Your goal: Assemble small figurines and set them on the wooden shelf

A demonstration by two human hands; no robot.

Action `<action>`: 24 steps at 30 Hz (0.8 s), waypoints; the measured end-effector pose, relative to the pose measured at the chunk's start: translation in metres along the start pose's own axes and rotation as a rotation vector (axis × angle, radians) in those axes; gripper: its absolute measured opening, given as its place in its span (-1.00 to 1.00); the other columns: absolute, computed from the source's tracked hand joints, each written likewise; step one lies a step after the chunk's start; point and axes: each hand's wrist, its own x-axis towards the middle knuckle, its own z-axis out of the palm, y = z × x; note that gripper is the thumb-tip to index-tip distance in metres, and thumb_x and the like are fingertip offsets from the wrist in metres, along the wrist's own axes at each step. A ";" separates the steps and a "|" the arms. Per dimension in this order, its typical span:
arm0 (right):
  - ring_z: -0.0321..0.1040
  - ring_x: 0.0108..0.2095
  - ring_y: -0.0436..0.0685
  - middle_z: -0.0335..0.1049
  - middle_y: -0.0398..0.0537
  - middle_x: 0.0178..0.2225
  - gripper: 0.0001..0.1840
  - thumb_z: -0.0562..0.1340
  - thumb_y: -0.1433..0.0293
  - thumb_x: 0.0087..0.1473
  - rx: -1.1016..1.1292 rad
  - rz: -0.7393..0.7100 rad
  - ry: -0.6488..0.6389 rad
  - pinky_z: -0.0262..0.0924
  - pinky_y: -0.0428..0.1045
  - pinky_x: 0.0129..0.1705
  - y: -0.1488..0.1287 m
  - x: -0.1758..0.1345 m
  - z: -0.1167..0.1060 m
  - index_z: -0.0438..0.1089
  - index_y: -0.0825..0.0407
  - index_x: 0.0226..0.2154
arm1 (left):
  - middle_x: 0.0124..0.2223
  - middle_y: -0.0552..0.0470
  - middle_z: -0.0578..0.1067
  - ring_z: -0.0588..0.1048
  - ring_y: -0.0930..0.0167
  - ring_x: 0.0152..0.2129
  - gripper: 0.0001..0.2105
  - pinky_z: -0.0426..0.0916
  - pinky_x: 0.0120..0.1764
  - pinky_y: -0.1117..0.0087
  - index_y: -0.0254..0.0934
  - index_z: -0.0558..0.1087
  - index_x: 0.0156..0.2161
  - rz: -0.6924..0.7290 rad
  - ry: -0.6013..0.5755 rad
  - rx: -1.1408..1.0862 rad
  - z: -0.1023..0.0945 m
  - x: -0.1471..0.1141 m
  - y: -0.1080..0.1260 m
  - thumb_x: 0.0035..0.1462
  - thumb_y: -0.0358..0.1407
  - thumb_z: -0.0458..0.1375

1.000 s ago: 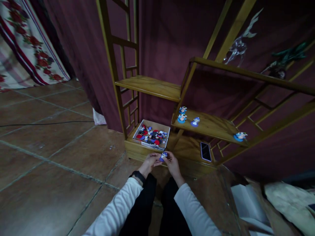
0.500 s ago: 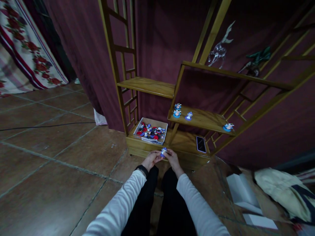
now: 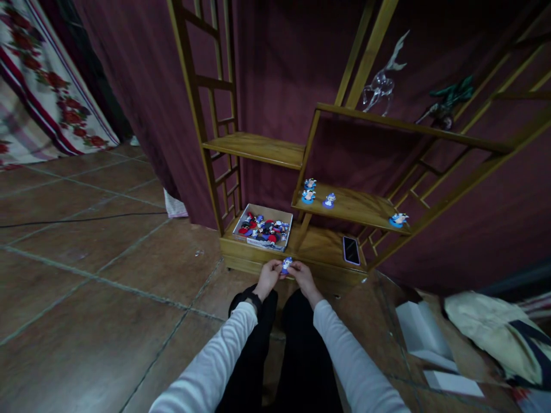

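Note:
Between my two hands is a small purple-and-white figurine [image 3: 286, 264], upright just in front of the shelf unit's low base. My left hand [image 3: 271, 275] grips its left side, and my right hand [image 3: 301, 273] pinches it from the right. Just beyond them, a shallow cardboard box [image 3: 282, 248] holds many jumbled red, purple and dark figurines. On the shelf above stand a similar purple figurine [image 3: 329, 200], two blue-based figurines [image 3: 308, 196] close together at the left end, and another blue-based figurine [image 3: 398, 219] near the right end.
The wooden shelf unit [image 3: 258, 150] rises in front of a maroon curtain. A phone [image 3: 350, 250] lies on its base at the right. Higher up stand a clear deer ornament [image 3: 379, 89] and a dark green ornament [image 3: 450, 100]. White boxes [image 3: 424, 330] and a beige bag [image 3: 486, 327] lie on the right floor.
The purple figurine stays between both hands and looks slightly turned. My left hand and wrist have shifted a little; the view has moved slightly.

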 end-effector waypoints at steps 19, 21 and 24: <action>0.31 -0.40 0.04 0.43 -0.15 -0.44 -0.73 0.27 0.25 -0.24 -0.042 0.002 -0.084 0.17 -0.05 -0.28 0.001 -0.005 -0.001 0.40 0.05 -0.42 | -0.23 -0.14 0.45 0.41 0.22 -0.15 -0.82 0.23 -0.11 0.35 -0.24 0.35 -0.22 0.162 -0.014 0.716 0.004 -0.034 0.023 0.01 -0.40 0.14; 0.29 -0.39 0.03 0.41 -0.16 -0.43 -0.75 0.27 0.29 -0.24 -0.027 -0.008 -0.062 0.16 -0.06 -0.26 0.000 -0.005 0.000 0.38 0.04 -0.41 | -0.21 -0.17 0.43 0.41 0.23 -0.15 -0.81 0.21 -0.08 0.33 -0.25 0.32 -0.17 0.236 -0.061 0.832 0.003 -0.035 0.023 0.06 -0.42 0.08; 0.28 -0.38 0.02 0.39 -0.18 -0.41 -0.78 0.25 0.34 -0.24 -0.034 -0.025 -0.051 0.15 -0.07 -0.25 0.000 -0.006 0.000 0.36 0.03 -0.41 | -0.17 -0.21 0.39 0.38 0.24 -0.12 -0.73 0.18 -0.04 0.32 -0.29 0.29 -0.07 0.320 -0.120 0.907 0.001 -0.035 0.023 0.08 -0.48 0.01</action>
